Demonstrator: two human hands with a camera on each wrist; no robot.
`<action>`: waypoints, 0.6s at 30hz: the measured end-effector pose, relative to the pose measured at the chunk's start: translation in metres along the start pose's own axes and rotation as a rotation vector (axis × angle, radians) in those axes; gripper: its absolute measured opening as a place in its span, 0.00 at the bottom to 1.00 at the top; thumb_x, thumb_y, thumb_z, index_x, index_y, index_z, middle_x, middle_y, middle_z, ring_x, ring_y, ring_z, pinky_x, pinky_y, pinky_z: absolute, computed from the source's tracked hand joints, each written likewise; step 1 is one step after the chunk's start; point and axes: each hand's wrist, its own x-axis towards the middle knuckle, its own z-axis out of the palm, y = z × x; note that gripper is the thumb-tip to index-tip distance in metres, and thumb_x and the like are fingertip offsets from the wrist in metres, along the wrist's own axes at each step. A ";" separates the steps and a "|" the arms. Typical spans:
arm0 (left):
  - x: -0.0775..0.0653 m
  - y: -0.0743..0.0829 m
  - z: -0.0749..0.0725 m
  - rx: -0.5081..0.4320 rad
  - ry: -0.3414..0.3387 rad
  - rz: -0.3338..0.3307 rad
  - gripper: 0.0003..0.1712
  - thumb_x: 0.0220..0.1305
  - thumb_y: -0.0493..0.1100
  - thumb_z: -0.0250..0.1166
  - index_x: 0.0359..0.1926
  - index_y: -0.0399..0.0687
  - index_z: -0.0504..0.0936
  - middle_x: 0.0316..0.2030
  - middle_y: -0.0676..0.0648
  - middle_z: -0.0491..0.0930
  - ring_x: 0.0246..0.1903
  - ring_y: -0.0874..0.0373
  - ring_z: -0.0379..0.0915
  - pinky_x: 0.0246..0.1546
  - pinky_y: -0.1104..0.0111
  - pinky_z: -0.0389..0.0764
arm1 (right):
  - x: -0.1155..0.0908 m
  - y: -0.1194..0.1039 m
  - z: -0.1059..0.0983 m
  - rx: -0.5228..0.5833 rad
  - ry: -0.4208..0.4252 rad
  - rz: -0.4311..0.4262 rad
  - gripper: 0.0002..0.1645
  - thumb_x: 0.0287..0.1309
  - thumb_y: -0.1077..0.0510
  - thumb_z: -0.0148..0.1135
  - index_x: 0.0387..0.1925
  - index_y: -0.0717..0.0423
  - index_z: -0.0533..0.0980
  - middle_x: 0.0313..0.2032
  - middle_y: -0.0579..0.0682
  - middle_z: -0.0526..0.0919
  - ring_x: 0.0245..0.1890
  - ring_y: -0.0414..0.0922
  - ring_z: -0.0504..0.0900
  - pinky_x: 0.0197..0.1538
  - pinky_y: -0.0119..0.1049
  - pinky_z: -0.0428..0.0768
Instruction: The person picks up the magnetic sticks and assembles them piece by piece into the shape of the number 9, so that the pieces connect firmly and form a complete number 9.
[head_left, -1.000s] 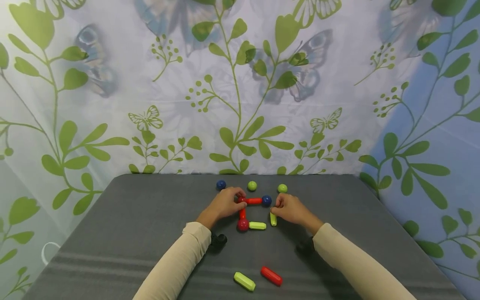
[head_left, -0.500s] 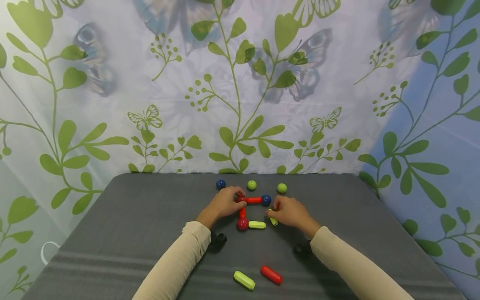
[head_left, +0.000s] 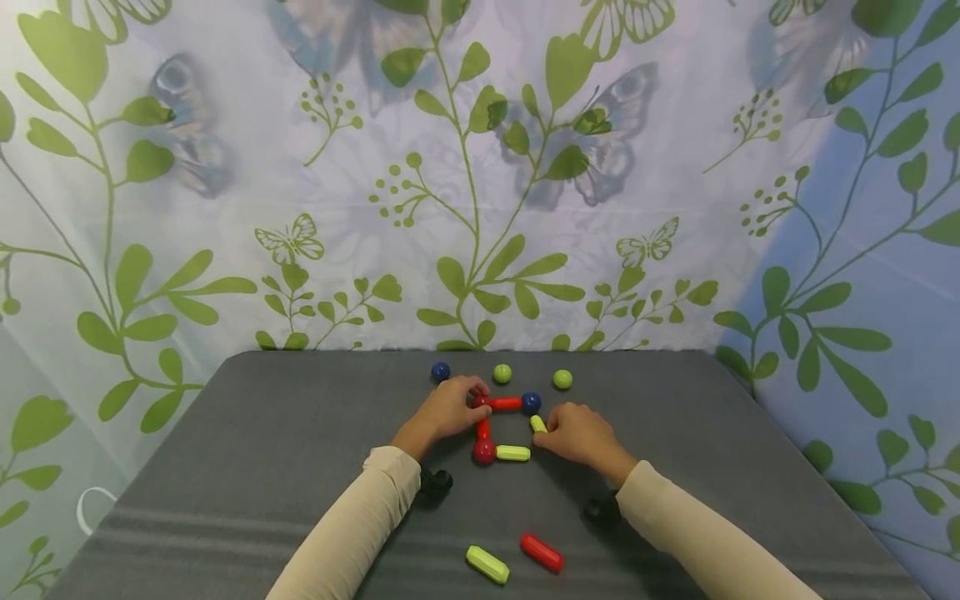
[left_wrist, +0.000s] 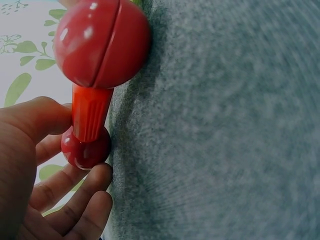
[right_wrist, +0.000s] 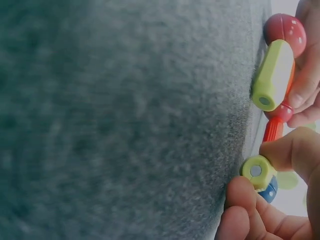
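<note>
In the head view, at six o'clock, the left hand [head_left: 448, 407] covers a part of the far red ball [left_wrist: 86, 154], and the right hand [head_left: 581, 434] hides the near end of one yellow-green stick [head_left: 537, 423]. The bottom edge cuts the left sleeve [head_left: 356, 529] at seven o'clock and the right sleeve [head_left: 708, 537] near five. At eight o'clock, a thin white curve [head_left: 78, 510] is too unclear to name. In the left wrist view, eleven o'clock, the top edge cuts the near red ball [left_wrist: 102, 45]. In the right wrist view, this stick hides most of the blue ball [right_wrist: 270, 192] at four o'clock; the grey cloth [right_wrist: 100, 120] is blurred toward nine.
</note>
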 end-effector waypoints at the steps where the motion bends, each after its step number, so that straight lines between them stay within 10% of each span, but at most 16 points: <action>1: 0.000 0.000 0.000 -0.006 -0.001 -0.004 0.12 0.65 0.43 0.70 0.49 0.46 0.83 0.44 0.46 0.81 0.46 0.49 0.78 0.49 0.56 0.77 | 0.001 0.001 0.001 0.011 0.003 0.006 0.27 0.52 0.47 0.72 0.10 0.46 0.65 0.12 0.39 0.58 0.13 0.38 0.55 0.19 0.33 0.50; 18: 0.003 -0.002 0.003 0.006 -0.003 -0.016 0.13 0.66 0.44 0.70 0.49 0.46 0.83 0.43 0.48 0.81 0.46 0.51 0.78 0.50 0.56 0.77 | 0.004 0.000 0.001 0.135 -0.037 0.046 0.19 0.59 0.45 0.72 0.19 0.48 0.78 0.18 0.42 0.80 0.17 0.42 0.74 0.21 0.35 0.66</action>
